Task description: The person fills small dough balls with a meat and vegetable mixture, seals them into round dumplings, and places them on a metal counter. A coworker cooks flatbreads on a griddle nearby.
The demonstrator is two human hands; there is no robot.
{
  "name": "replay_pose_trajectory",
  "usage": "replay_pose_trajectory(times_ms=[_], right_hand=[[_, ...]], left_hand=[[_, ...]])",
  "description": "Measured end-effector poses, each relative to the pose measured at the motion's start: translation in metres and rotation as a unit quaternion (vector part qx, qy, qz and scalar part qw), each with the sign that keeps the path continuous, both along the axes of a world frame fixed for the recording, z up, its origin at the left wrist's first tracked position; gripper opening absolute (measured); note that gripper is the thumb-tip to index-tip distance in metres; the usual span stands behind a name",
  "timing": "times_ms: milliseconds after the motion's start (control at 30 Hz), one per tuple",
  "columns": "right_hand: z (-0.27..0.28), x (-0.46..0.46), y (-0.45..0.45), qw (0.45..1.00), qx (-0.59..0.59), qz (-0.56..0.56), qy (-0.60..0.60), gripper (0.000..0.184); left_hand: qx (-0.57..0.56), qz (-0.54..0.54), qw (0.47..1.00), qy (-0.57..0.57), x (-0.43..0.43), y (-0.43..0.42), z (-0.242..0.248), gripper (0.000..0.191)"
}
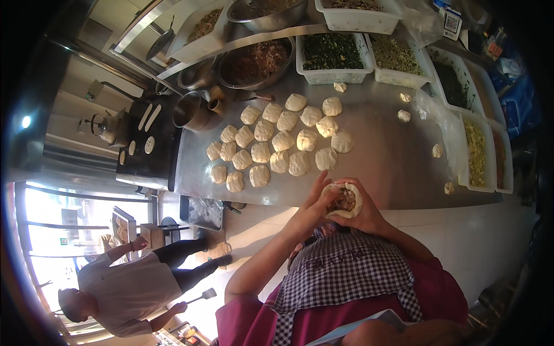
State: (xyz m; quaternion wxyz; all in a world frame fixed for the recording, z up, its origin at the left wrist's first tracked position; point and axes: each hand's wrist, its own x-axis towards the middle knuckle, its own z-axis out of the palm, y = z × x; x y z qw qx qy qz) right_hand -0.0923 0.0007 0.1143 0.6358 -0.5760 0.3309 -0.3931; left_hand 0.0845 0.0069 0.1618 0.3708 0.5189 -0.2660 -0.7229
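Observation:
Between both hands, just off the near edge of the steel table [389, 173], is a round of dough [357, 203] with a mixed brown filling [345, 200] showing in its open middle. My left hand [318, 199] presses at its left rim, the thumb over the filling. Curled around the right side and underneath, my right hand [368, 212] supports the dough. Beyond the hands, several closed, pleated dough pieces [281, 141] lie in loose rows on the table. A few small dough scraps [404, 115] lie further right.
White tubs of chopped greens [335, 75] and yellow filling [464, 173] line the back and right. Metal bowls [255, 82] and a pot [190, 111] stand at the back left. A black griddle [162, 151] adjoins the table's left end. A co-worker [130, 285] holds a spatula [208, 294] at lower left.

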Motion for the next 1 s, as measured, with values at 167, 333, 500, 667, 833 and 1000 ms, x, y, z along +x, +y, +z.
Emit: replay_pose_trajectory(times_ms=[167, 333, 500, 667, 833, 1000], right_hand=[[0.001, 0.007, 0.002, 0.996, 0.078, -0.015, -0.049, 0.085], [0.007, 0.011, 0.003, 1.0, 0.014, 0.024, 0.008, 0.096], [0.009, 0.013, 0.0, 0.996, -0.03, 0.084, 0.025, 0.098], [0.003, 0.014, 0.001, 0.994, -0.057, 0.071, 0.053, 0.09], [-0.004, 0.016, 0.0, 0.984, -0.139, 0.022, 0.113, 0.078], [-0.004, 0.015, -0.002, 0.96, -0.22, -0.01, 0.173, 0.085]], left_hand=[[-0.066, 0.018, 0.996, -0.049, 0.012, 0.02, -0.007, 0.048], [-0.055, 0.084, 0.995, -0.016, 0.012, 0.03, -0.02, 0.042], [-0.026, 0.104, 0.992, 0.073, 0.015, 0.032, -0.023, 0.039], [-0.037, 0.125, 0.988, 0.079, 0.011, 0.035, -0.029, 0.03], [-0.097, 0.128, 0.987, 0.028, 0.001, 0.033, -0.033, 0.021], [-0.111, 0.104, 0.988, -0.009, -0.001, 0.028, -0.032, 0.02]])
